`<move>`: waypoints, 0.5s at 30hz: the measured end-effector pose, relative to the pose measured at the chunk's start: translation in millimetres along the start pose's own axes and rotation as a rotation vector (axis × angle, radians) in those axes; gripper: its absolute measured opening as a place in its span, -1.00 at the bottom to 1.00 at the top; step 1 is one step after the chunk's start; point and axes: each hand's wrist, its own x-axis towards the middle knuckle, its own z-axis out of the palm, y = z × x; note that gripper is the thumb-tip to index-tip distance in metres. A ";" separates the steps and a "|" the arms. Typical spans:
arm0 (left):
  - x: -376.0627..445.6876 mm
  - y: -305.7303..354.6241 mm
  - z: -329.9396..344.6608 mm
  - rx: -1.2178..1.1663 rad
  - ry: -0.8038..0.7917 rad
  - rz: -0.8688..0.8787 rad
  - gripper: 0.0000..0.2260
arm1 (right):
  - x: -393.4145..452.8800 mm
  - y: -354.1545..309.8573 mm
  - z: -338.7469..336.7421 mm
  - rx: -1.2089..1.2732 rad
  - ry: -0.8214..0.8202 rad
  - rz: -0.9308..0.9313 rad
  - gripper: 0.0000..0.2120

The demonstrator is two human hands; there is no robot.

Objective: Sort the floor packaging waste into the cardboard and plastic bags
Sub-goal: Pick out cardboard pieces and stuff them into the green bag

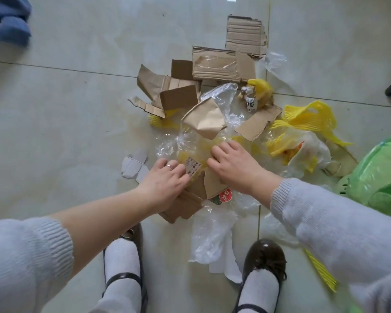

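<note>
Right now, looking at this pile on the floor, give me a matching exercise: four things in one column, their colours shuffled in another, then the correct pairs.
Things:
1. torn cardboard sheet
2. bag at the right edge
3. slotted plastic piece
4. shoe

Colours:
A. yellow
B. dark brown and glossy
C. green
D. light brown

Pairs: 1-D, 2-C, 3-A, 4-B

matt brown cardboard (215, 66), glossy clear plastic film (212, 240), polished floor tile (77, 132)
</note>
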 end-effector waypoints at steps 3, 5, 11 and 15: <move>2.5 7.7 -6.3 -0.158 -0.165 -0.067 -0.66 | -2.5 -1.1 2.6 0.041 0.000 -0.008 -0.72; 4.4 11.2 -10.5 -0.247 -0.307 -0.143 -0.69 | -6.8 -2.0 1.5 0.092 -0.025 0.000 -0.77; 2.0 10.0 -28.5 -0.268 -0.387 -0.143 -0.82 | -17.3 3.9 -4.6 0.194 -0.106 0.040 -0.73; 4.1 -3.3 -46.6 -0.268 -0.428 -0.142 -0.85 | -23.0 12.5 -12.0 0.306 -0.145 0.105 -0.77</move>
